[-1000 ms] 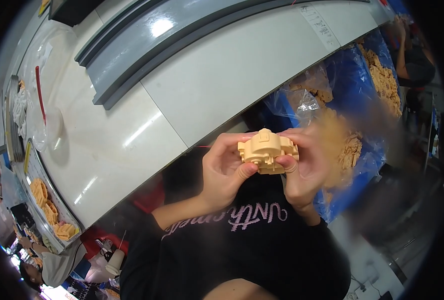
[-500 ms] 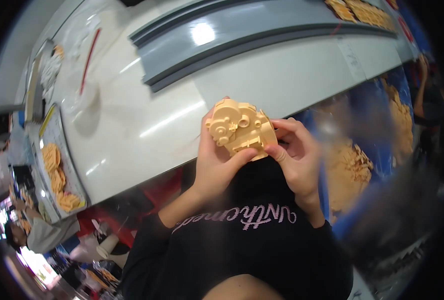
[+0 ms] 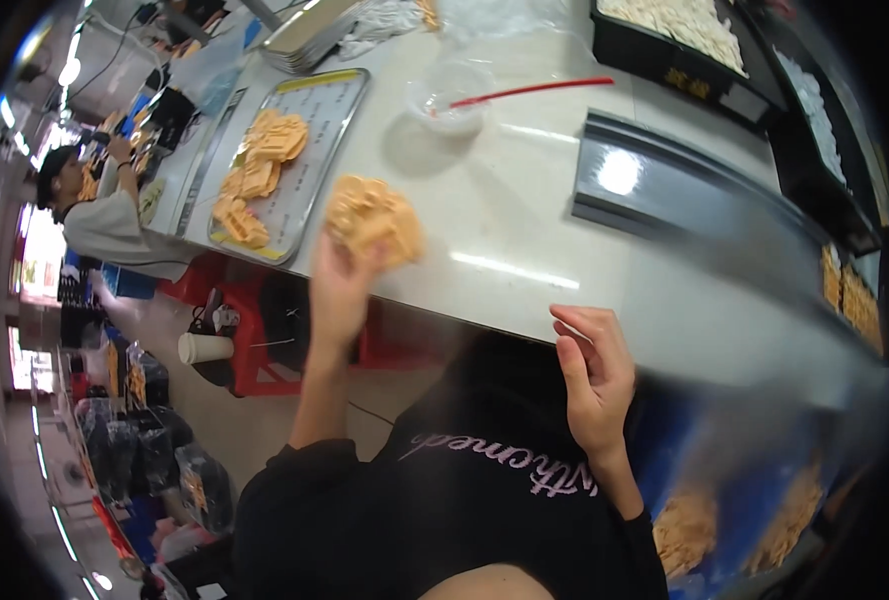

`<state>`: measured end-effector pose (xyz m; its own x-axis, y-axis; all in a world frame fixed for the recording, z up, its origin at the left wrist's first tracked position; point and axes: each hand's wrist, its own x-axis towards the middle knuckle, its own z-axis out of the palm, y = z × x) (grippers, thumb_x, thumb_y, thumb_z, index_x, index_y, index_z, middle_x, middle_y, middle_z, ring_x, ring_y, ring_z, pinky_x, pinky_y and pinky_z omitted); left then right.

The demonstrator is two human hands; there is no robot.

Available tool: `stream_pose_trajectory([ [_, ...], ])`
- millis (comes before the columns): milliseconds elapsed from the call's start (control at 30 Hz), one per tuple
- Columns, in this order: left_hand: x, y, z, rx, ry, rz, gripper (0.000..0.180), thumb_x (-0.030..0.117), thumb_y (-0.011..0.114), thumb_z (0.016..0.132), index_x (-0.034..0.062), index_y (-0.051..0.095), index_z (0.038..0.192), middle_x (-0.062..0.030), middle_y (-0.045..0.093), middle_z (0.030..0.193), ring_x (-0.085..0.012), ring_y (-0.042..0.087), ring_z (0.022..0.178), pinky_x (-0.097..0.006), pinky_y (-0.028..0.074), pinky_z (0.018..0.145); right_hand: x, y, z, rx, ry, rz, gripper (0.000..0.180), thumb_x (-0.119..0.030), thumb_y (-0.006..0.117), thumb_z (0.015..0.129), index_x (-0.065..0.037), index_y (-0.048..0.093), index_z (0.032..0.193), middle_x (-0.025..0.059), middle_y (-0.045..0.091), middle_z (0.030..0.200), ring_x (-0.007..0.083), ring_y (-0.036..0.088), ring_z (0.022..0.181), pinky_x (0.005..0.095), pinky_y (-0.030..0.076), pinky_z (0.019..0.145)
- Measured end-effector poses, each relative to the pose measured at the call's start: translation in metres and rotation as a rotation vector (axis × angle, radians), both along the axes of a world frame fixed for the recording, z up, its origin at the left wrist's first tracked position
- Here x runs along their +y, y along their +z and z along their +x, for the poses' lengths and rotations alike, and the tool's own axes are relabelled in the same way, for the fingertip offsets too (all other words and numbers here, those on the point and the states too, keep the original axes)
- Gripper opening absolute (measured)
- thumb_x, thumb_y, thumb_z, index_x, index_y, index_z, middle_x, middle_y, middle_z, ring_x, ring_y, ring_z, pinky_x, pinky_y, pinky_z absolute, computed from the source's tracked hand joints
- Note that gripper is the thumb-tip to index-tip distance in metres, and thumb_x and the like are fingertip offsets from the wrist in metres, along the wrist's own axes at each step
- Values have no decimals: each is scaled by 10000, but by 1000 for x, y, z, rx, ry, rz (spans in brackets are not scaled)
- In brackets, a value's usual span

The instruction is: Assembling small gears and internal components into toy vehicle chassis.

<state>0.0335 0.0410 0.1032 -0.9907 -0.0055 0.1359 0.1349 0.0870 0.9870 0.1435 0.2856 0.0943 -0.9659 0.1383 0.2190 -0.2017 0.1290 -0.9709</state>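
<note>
My left hand [image 3: 342, 295] grips a pale orange moulded plastic part [image 3: 377, 222] by its lower edge, above the table's near edge. The part has raised round bosses on its face and is slightly blurred. Just left of it lies a metal tray [image 3: 317, 185] with yellow at its ends, bearing several similar plastic parts [image 3: 260, 170]. My right hand [image 3: 597, 380] is held over the table's front edge with nothing in it, its fingers loosely bent and the thumb apart from them.
On the white table [image 3: 505, 230] stand a clear plastic cup [image 3: 455, 110] with a red stick [image 3: 535, 92] and a grey channel-shaped piece [image 3: 665, 190]. Black bins [image 3: 665, 60] stand at the back right. Blue-lined containers of orange pieces [image 3: 685, 530] are at lower right. A co-worker [image 3: 115, 225] is at far left.
My left hand has carried the plastic part leftward toward the tray. My right hand has let go of it. The view has turned left.
</note>
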Motion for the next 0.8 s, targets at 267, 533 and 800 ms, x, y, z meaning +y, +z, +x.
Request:
stream_pose_trajectory([
  [267,-141,-13,-91,425,726,-1443,198,141,559,808,64,655,963,-168,616,989,-346,565,949,-464,429,822,44,-9,16,-33,-300,63,162,24,497,902,55,590,1031,113,554,1022,174,588,934,271,495,832],
  [533,-205,-61,-119,399,418,-1394,307,76,508,883,48,584,1179,-174,574,1155,-350,491,1102,-421,362,960,264,9,9,201,-1139,779,103,-22,576,865,-11,649,936,106,626,900,214,624,823,280,500,717],
  [800,-99,-32,-82,626,616,-676,291,71,430,927,-72,550,1150,-197,568,1189,-296,553,1059,-389,421,936,420,1,5,-205,-897,1373,90,-47,599,791,-33,664,852,101,629,894,283,603,878,374,477,757],
])
